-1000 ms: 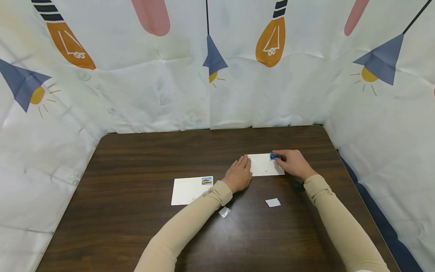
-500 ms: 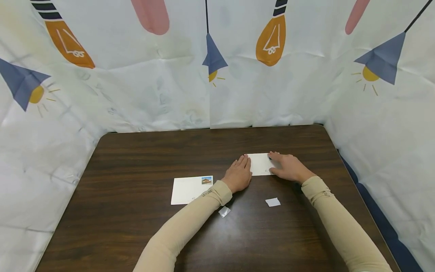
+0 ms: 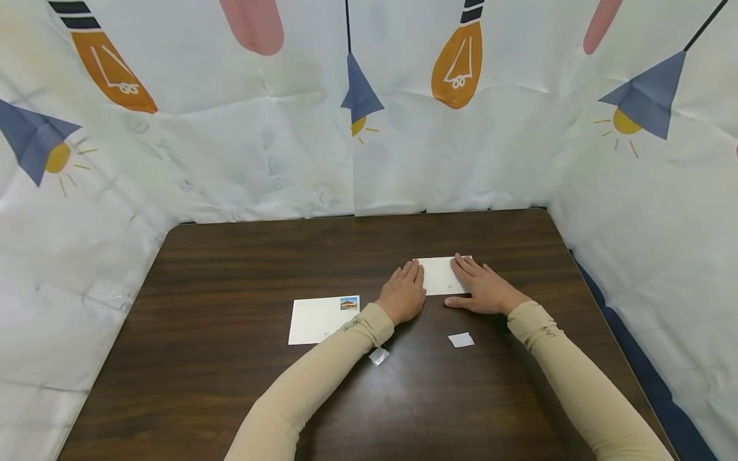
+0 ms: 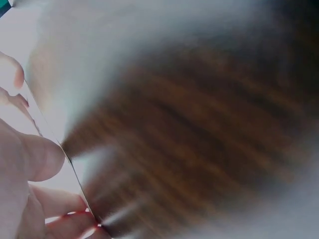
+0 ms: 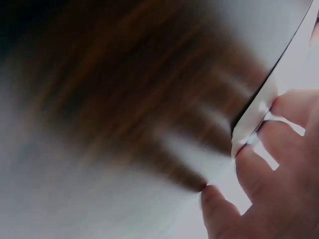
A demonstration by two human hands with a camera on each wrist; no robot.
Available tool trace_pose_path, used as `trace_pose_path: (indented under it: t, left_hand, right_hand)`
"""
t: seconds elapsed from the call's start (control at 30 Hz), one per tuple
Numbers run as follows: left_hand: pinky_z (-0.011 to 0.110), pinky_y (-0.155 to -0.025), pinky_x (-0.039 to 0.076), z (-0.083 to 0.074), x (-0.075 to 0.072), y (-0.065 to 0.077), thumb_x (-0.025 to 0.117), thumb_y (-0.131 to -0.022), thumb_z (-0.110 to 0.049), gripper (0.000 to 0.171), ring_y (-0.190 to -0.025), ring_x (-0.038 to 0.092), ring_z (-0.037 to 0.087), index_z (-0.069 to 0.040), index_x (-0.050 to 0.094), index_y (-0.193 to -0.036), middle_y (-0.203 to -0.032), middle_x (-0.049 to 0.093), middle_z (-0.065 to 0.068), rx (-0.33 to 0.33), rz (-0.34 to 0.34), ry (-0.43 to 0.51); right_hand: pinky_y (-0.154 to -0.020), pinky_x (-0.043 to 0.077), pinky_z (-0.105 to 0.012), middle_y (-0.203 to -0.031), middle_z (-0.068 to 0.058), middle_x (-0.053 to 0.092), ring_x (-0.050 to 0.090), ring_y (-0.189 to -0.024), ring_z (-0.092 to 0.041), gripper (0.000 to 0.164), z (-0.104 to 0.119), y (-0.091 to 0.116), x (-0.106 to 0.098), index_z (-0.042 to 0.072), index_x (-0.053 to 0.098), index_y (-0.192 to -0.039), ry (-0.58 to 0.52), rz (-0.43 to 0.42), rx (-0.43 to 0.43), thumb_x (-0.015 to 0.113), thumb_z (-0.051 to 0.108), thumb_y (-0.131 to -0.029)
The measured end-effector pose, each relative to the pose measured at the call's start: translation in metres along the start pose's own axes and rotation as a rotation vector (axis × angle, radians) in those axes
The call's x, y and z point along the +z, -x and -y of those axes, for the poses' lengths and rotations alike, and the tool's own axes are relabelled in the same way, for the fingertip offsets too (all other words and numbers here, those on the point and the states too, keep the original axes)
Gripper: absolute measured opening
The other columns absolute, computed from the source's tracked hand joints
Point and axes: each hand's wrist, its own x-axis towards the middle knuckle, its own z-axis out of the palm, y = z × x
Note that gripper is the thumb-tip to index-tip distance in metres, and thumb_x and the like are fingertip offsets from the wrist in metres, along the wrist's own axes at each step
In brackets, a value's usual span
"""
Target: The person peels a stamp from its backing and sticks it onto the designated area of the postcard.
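A white envelope (image 3: 439,278) lies flat on the dark wooden table, with small print near its lower edge. My left hand (image 3: 401,294) rests on its left end, fingers extended. Spread across the upper right part is my right hand (image 3: 483,287), its fingers straight and its thumb on the tabletop below the near edge. The blue stamp at that corner is hidden under the right fingers. In the right wrist view, the fingertips press along the edge of the envelope (image 5: 251,114). The left wrist view shows the left fingers (image 4: 45,157) at the paper's edge.
To the left lies another white envelope (image 3: 311,319) with a landscape stamp (image 3: 348,303) at its upper right; the left sleeve covers one corner. Two small paper pieces (image 3: 461,340) lie nearer on the table (image 3: 230,269). A printed white curtain (image 3: 277,160) surrounds the table's back and sides.
My right hand has gone from pinching the blue stamp at the envelope's corner to lying flat over it, fingers extended. The left hand stays in place.
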Motion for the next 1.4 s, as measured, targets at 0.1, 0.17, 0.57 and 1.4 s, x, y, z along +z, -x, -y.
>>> trace_pose_path:
  t: [0.1, 0.17, 0.57, 1.4]
  left_hand:
    - [0.04, -0.128, 0.035, 0.0, -0.001, 0.001, 0.04, -0.112, -0.033, 0.057, -0.158, 0.035, 0.026, -0.001, 0.036, -0.16, -0.169, 0.033, 0.016, -0.001, 0.006, 0.002]
    - [0.04, -0.128, 0.034, 0.0, -0.001, 0.002, 0.04, -0.112, -0.033, 0.057, -0.158, 0.034, 0.026, -0.001, 0.036, -0.16, -0.169, 0.033, 0.016, -0.002, 0.007, 0.007]
    - [0.041, -0.128, 0.035, -0.001, -0.004, 0.004, 0.042, -0.111, -0.034, 0.057, -0.157, 0.036, 0.024, -0.003, 0.038, -0.159, -0.169, 0.035, 0.013, -0.009, -0.001, 0.011]
    - [0.043, -0.13, 0.031, 0.012, -0.008, 0.003, 0.042, -0.111, -0.032, 0.058, -0.159, 0.033, 0.028, -0.004, 0.034, -0.161, -0.171, 0.032, 0.013, 0.043, 0.015, 0.132]
  right_hand:
    - [-0.124, 0.018, -0.073, -0.175, -0.02, 0.009, 0.012, -0.161, -0.045, 0.106, 0.002, 0.0, 0.001, 0.005, 0.015, -0.166, 0.003, 0.011, 0.016, 0.059, 0.069, -0.094]
    - [-0.124, 0.016, -0.074, -0.175, -0.021, 0.006, 0.01, -0.162, -0.044, 0.108, 0.002, 0.0, 0.002, 0.006, 0.013, -0.166, 0.002, 0.019, 0.032, 0.059, 0.071, -0.093]
    - [-0.122, 0.012, -0.078, -0.175, -0.021, 0.005, 0.011, -0.162, -0.043, 0.101, 0.001, 0.003, -0.002, 0.006, 0.015, -0.166, -0.014, 0.025, 0.054, 0.056, 0.067, -0.097]
    - [-0.125, 0.01, -0.074, -0.174, -0.024, 0.011, 0.011, -0.161, -0.047, 0.1, -0.028, 0.041, -0.018, 0.0, 0.015, -0.165, -0.145, -0.093, 0.163, 0.054, 0.066, -0.099]
